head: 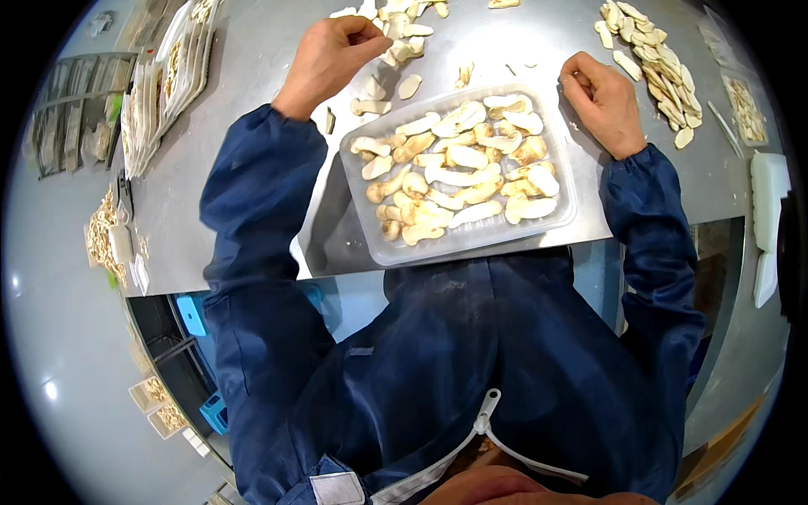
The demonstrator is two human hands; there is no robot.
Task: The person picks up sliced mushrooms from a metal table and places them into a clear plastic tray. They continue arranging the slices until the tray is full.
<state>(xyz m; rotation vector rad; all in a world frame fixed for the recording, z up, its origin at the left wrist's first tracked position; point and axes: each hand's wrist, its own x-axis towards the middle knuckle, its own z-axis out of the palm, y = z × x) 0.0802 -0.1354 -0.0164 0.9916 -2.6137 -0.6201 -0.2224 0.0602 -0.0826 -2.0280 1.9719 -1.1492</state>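
Note:
A clear plastic tray (565,218) lies near the front edge of the steel table, filled with rows of sliced, cream and brown mushroom pieces (464,177). My left hand (334,60) hovers beyond its far left corner, thumb and forefinger nearly together beside a heap of mushroom slices (399,28); whether anything is pinched there cannot be made out. To the right of the tray, my right hand (600,101) has its fingers curled in, with nothing visible in it. Between the left hand and the tray lie a few loose slices (410,86).
Filled trays (167,88) stand in a leaning row at the left. A long pile of pale slices (663,63) lies at the right, near a thin knife-like tool (726,129). White foam trays (767,208) sit at the far right edge. One browned piece (464,74) lies beyond the tray.

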